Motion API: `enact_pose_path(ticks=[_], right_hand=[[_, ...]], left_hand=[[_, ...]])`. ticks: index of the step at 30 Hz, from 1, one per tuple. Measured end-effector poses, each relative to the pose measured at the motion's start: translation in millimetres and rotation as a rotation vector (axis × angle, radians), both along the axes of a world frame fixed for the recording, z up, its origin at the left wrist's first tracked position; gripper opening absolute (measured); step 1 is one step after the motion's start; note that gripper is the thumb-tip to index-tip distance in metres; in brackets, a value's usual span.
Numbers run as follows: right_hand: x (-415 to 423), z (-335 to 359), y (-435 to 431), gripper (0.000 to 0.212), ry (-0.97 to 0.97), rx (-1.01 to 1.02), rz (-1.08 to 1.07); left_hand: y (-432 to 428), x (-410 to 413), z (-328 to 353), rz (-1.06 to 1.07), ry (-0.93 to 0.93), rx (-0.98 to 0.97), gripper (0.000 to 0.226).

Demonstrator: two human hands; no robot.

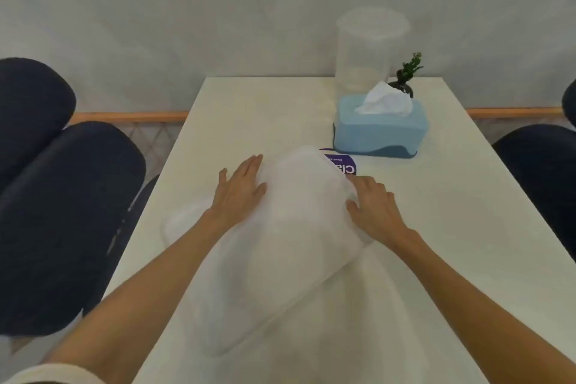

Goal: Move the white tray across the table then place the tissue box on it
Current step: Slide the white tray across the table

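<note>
My left hand (241, 187) lies flat and open on the blurred white plastic tray (277, 246); my right hand (372, 207) curls over its right edge. The blue tissue box (378, 131) sits beyond on the white table (452, 227).

The white bench (249, 109) had the white tray (280, 252) lying blurry and angled near the middle, covering part of a purple sticker (343, 164). Further back on the right sat the blue tissue box (378, 131), with a clear lidded container (364, 53) and small potted plant (406, 78) just behind it.
</note>
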State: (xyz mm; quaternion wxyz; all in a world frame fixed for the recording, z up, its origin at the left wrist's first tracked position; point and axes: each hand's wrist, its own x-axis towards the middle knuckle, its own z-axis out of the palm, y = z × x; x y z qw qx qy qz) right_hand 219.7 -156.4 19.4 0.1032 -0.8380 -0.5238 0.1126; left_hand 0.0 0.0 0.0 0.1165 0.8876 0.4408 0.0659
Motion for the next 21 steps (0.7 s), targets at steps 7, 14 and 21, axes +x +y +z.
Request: enact_pose_path(ticks=[7,14,21], right_hand=[[10.5,-14.4,11.2,0.045,0.104,0.017,-0.143],[12.0,-15.9,28.3,0.044,0.161,0.052,-0.168],[15.6,-13.4,31.4,0.042,0.170,0.096,-0.184]], left_hand=[[8.7,-3.4,-10.7,0.108,-0.057,0.022,0.037],[20.4,-11.9,-15.8,0.201,-0.094,0.068,0.025],[20.5,-29.1,-18.0,0.326,-0.087,0.078,0.020]])
